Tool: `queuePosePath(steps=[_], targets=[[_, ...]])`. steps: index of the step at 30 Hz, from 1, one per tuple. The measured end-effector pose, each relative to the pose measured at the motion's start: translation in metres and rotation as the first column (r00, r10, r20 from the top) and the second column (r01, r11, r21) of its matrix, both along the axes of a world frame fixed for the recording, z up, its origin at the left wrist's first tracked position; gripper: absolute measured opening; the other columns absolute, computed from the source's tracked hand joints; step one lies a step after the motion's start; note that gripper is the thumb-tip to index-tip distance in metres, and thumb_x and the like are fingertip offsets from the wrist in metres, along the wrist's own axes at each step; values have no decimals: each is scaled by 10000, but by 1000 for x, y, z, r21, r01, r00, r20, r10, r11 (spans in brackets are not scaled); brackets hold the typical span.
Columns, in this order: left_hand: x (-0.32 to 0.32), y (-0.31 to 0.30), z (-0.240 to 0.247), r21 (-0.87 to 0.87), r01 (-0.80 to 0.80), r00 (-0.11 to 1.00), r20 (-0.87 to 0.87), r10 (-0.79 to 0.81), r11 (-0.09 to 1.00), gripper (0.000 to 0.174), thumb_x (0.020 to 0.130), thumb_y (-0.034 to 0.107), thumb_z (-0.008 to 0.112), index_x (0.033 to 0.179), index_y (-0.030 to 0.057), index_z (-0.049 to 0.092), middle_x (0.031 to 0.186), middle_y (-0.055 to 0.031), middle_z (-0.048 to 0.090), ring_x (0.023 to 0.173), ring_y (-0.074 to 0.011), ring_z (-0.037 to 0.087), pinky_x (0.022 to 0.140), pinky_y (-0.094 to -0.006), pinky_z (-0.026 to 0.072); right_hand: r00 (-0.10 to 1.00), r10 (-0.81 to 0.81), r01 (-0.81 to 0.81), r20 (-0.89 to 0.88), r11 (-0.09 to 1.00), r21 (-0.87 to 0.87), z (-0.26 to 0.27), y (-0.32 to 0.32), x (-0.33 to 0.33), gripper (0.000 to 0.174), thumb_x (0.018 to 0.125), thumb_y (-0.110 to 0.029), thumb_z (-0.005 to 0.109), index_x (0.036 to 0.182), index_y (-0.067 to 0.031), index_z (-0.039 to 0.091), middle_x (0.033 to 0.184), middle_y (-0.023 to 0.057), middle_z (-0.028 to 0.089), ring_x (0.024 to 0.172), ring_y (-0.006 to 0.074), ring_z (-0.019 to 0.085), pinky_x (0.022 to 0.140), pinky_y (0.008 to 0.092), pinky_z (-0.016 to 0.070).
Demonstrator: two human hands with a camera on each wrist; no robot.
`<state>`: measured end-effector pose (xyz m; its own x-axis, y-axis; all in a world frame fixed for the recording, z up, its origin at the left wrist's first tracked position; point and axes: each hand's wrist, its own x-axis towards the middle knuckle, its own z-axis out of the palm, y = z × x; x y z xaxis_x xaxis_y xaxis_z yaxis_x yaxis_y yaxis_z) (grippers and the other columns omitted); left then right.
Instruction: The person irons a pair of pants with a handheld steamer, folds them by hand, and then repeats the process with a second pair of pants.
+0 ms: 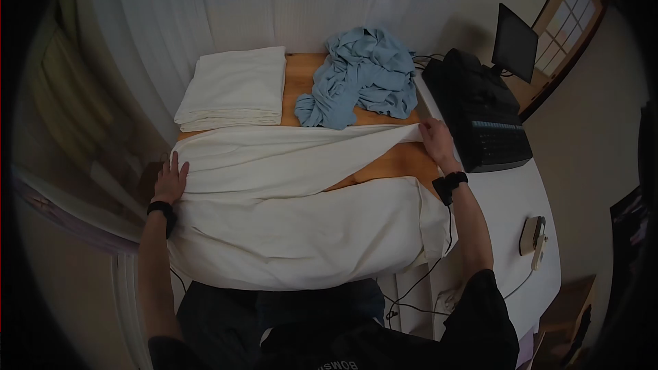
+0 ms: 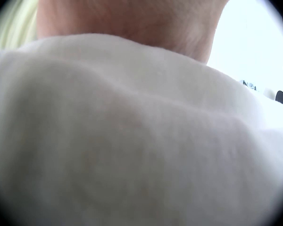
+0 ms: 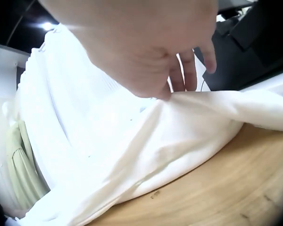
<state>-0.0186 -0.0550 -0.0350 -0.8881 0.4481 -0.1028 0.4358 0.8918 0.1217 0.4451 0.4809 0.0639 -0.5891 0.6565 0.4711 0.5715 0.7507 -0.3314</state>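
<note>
A large white cloth point(image 1: 295, 233) lies loosely over the wooden tabletop point(image 1: 392, 168), its near part hanging over the front edge. At the cloth's left side, my left hand point(image 1: 171, 179) rests on it with straight fingers. White fabric point(image 2: 132, 136) fills most of the left wrist view, below part of that hand. Across the table, my right hand point(image 1: 437, 142) pinches a corner of the cloth between thumb and fingers. In the right wrist view the pinched cloth point(image 3: 179, 132) is lifted into a slanting fold, with bare wood beneath it.
A folded white cloth stack point(image 1: 236, 85) sits at the back left, beside a crumpled blue cloth point(image 1: 373, 72). To the right, a black keyboard point(image 1: 502, 145) and a monitor point(image 1: 515, 42) stand by a white desk point(image 1: 504, 205). A cable point(image 1: 430, 270) hangs from my right wrist.
</note>
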Motion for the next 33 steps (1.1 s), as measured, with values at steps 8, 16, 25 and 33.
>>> queuePosePath(steps=[8,16,25,33], targets=[[10,4,10,6,-31,999,10,30,1000,726,1021,618,318,1602,203,190,1527,-210,375,1321,-489,442,1082,-551,411,921,134,-45,366,969,-242,0,-77,-25,198,853,-131,709,1029,-52,665,1153,157,654,1074,354,628,884,429,528],[-32,-12,-36,-83,141,987,-72,-147,987,730,1021,610,331,1608,208,168,1543,-219,339,1310,-513,439,1084,-545,411,984,24,-46,178,992,119,-44,-50,-18,559,866,-234,741,1352,-52,531,1413,195,509,1316,379,485,1122,482,402],[-1,1,-2,14,3,1000,-11,-3,1000,725,1023,606,325,1604,201,172,1529,-227,358,1289,-507,463,1089,-538,410,873,7,-144,487,959,244,-66,-2,-63,409,907,-153,671,1305,-93,598,1307,148,606,1179,344,595,1002,413,488],[-1,-2,-4,67,27,1000,7,-28,997,719,1026,591,346,1605,204,164,1485,-234,394,1237,-525,489,1062,-547,423,914,245,-282,324,957,72,-12,-41,25,189,925,-66,629,1096,-31,703,1143,142,667,1104,324,618,960,411,507]])
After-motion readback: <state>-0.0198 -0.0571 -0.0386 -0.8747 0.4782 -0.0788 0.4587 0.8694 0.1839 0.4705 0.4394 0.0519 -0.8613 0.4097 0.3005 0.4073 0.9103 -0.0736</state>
